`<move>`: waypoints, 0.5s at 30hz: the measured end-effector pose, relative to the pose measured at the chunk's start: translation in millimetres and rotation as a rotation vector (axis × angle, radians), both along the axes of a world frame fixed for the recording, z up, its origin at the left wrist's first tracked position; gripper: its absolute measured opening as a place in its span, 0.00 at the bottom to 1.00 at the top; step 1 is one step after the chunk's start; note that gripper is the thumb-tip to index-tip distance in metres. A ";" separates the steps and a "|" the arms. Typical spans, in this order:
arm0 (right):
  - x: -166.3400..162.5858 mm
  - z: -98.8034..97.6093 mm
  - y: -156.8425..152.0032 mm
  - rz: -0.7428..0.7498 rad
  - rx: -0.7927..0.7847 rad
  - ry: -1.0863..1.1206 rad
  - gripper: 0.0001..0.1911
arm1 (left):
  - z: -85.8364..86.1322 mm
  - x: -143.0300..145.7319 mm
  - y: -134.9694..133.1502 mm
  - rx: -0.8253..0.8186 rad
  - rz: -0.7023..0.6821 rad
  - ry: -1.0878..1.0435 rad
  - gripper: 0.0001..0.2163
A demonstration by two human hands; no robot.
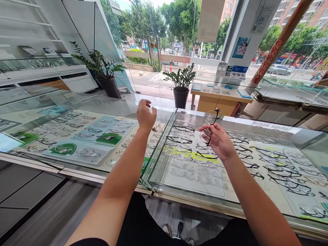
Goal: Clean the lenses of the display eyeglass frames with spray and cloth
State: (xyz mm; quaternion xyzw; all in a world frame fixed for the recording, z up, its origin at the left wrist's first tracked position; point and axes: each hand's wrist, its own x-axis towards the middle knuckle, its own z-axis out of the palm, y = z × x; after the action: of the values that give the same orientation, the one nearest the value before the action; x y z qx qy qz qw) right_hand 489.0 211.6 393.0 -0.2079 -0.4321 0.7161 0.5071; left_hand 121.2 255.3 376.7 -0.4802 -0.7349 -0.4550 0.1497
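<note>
My right hand (220, 140) pinches a pair of eyeglasses (206, 136) with thin rims and dark temples, holding it up above the glass display case (200, 189). One lens sits beside my fingertips and the other shows farther out. To the left, my left hand (146, 115) is raised over the case with its fingers loosely bent and the thumb apart. Nothing shows in that hand. Under the glass below my hands lie rows of eyeglasses, among them a black-rimmed pair (179, 140).
A second glass case (84, 174) with more eyeglasses adjoins on the left. Potted plants (180, 97) stand behind the counter, before large windows. A wooden display table (220, 99) with spectacles is farther back. Shoes (167, 229) show on the floor below.
</note>
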 end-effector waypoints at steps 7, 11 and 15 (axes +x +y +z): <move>-0.4 -1.4 1.6 -0.007 0.001 0.016 0.17 | -18.7 3.4 12.2 -0.743 0.022 -0.080 0.26; -0.7 -1.2 1.9 -0.010 -0.014 0.018 0.19 | -18.9 -2.1 14.0 -0.858 0.065 -0.139 0.26; -0.9 -1.2 2.1 -0.005 -0.008 0.017 0.19 | -13.7 -6.4 12.7 -0.871 0.075 -0.180 0.20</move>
State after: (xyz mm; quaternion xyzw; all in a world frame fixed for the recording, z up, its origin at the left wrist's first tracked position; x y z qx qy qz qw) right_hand 488.1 213.7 391.8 -0.2050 -0.4244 0.7184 0.5116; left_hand 114.8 268.0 363.0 -0.4299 -0.8850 -0.1372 -0.1149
